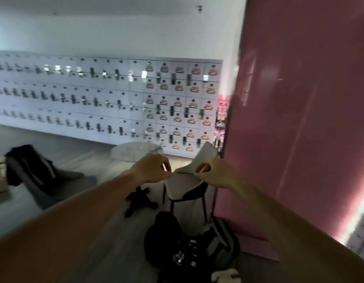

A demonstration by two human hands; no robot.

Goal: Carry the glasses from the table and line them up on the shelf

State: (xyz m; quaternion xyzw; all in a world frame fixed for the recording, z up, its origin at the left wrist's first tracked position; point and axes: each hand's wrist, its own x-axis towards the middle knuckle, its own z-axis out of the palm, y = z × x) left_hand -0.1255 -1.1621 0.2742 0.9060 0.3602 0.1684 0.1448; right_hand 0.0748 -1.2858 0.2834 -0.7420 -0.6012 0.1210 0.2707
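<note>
No glasses, table or shelf show clearly in this blurred head view. My left hand (152, 170) and my right hand (213, 172) are both held out in front of me, close together at mid-frame. On each hand the thumb and forefinger are pinched together, and I see nothing between them. Both hands hover over a white chair (205, 154) that stands against the pink wall.
A glossy pink wall (299, 119) fills the right side. White lockers (116, 99) line the far wall. A grey chair draped with a black jacket (30, 166) stands at left. A black bag (164, 231) and a grey bag (220, 235) lie on the floor below my hands.
</note>
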